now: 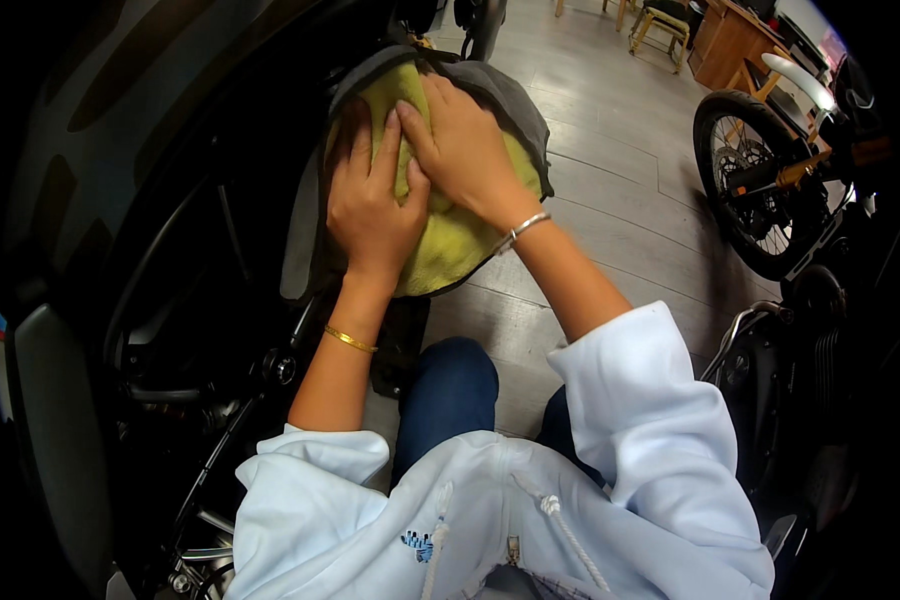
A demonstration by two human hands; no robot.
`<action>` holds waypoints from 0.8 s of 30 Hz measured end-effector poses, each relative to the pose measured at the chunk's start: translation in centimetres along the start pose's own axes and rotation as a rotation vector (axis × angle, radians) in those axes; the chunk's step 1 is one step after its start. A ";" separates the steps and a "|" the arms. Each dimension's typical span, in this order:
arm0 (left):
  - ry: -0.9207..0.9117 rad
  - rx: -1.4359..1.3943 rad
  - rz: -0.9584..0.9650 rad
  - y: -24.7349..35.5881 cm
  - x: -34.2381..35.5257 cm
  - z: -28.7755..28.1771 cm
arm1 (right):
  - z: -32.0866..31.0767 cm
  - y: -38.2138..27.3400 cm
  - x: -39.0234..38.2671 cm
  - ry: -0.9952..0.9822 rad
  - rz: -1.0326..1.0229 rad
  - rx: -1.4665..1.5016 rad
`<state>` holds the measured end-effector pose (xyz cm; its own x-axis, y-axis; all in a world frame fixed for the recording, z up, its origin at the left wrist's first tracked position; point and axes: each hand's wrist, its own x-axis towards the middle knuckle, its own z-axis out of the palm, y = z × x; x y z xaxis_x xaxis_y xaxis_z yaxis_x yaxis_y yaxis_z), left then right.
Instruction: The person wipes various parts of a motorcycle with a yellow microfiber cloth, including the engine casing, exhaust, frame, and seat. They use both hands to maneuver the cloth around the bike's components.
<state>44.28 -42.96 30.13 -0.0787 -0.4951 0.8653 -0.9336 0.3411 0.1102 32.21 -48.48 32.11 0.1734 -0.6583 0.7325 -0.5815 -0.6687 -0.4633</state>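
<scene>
A yellow cleaning cloth (pixel 455 255) with a grey reverse side and dark edging is bunched up ahead of me, beside the dark motorcycle (pixel 220 230) on my left. My left hand (pixel 375 205) grips its left part, the fingers pointing away from me and the thumb toward the right hand. Just above and to the right, my right hand (pixel 465 145) holds the cloth too. Its thumb lies near the left fingertips, and its other fingertips are partly hidden at the far fold. Whatever lies beneath the cloth is covered.
Close on the right stands another motorcycle (pixel 825 320), its spoked wheel (pixel 750 180) farther off. Grey plank flooring (pixel 610 170) runs between the two machines. A chair (pixel 660 35) and a wooden desk (pixel 722 45) are at the far right. My knees are below the cloth.
</scene>
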 end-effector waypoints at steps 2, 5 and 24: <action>0.014 -0.020 0.014 -0.2 -0.7 -0.2 | -0.1 -0.3 -1.1 0.045 -0.053 -0.052; 0.027 -0.053 0.010 -0.3 -1.8 -0.5 | -0.7 -0.8 -2.7 0.031 -0.077 -0.139; -0.116 -0.156 0.184 -1.0 1.4 -1.8 | -0.1 4.2 2.6 -0.176 -0.075 -0.113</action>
<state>45.74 -42.56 32.15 -0.2899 -0.4984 0.8170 -0.8351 0.5487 0.0384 30.12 -52.98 32.14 0.3497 -0.6653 0.6597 -0.6454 -0.6814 -0.3451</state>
